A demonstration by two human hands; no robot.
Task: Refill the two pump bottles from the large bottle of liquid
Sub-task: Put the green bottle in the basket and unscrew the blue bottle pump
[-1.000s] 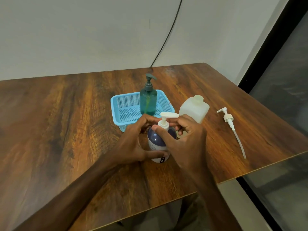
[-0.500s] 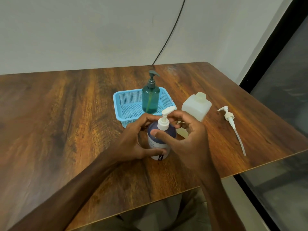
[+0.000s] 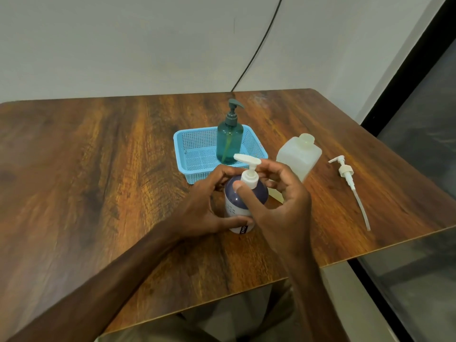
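A dark blue pump bottle (image 3: 235, 202) with a white label stands on the wooden table (image 3: 98, 169). My left hand (image 3: 204, 206) wraps around its body. My right hand (image 3: 278, 201) pinches the collar of its white pump (image 3: 249, 169), whose nozzle points left. Behind it a teal pump bottle (image 3: 230, 141) stands upright in a light blue basket (image 3: 195, 154). To the right stands the large translucent white bottle (image 3: 299, 154) with its neck uncovered, partly hidden by my right hand.
A loose white pump with a long dip tube (image 3: 350, 186) lies on the table at the right, close to the edge. A black cable (image 3: 259, 48) runs down the wall behind the table. The table's near and right edges drop to the floor.
The white pump's nozzle has turned from pointing right to pointing left under my right fingers. My left hand has kept its hold on the bottle. The view has shifted slightly.
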